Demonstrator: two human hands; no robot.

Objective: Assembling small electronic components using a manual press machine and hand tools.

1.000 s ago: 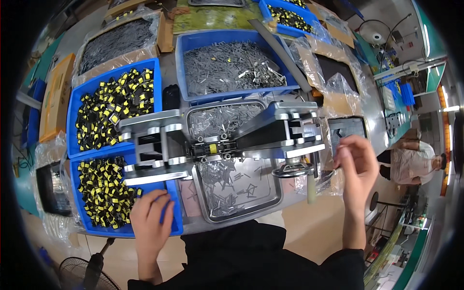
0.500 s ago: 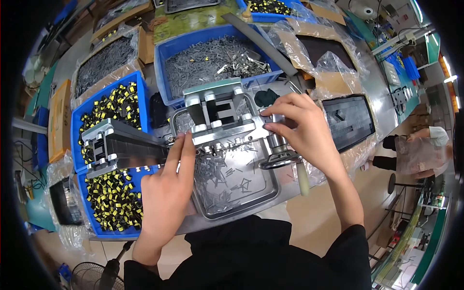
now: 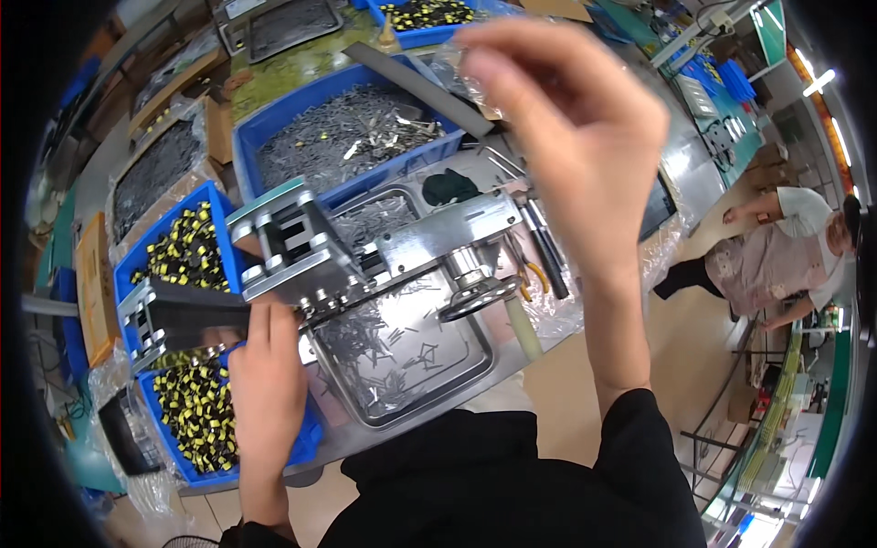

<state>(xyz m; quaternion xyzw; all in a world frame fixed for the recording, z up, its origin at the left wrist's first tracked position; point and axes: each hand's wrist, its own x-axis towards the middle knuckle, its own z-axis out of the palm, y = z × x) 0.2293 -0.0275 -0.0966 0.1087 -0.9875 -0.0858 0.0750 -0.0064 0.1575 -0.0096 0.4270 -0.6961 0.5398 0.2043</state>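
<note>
A metal bench fixture has a grey block with a slotted end frame [image 3: 297, 239] on its rail, close to a second dark block with a slotted frame [image 3: 169, 320] at the left. My left hand [image 3: 269, 379] rests against the near side of the fixture, fingers stretched up beside the slotted frame; its thumb is hidden. Raised above the bench at the right, my right hand [image 3: 594, 128] is blurred, fingers curled and thumb close to the index finger; nothing shows between them. A round handwheel [image 3: 478, 299] sits below the fixture's metal bar [image 3: 448, 233].
Under the fixture lies a steel tray [image 3: 438, 374] with small dark strips. Blue bins [image 3: 224, 205] at left hold black-and-yellow parts. A larger blue bin [image 3: 365, 187] stands behind with grey strips and a long flat bar [image 3: 420, 87] across it. Pliers [image 3: 530, 279] lie right; a person [image 3: 776, 247] stands beyond.
The grey block has slid left along the rail, nearer the other block. My right hand has left the bar's right end and risen. The whole view has shifted.
</note>
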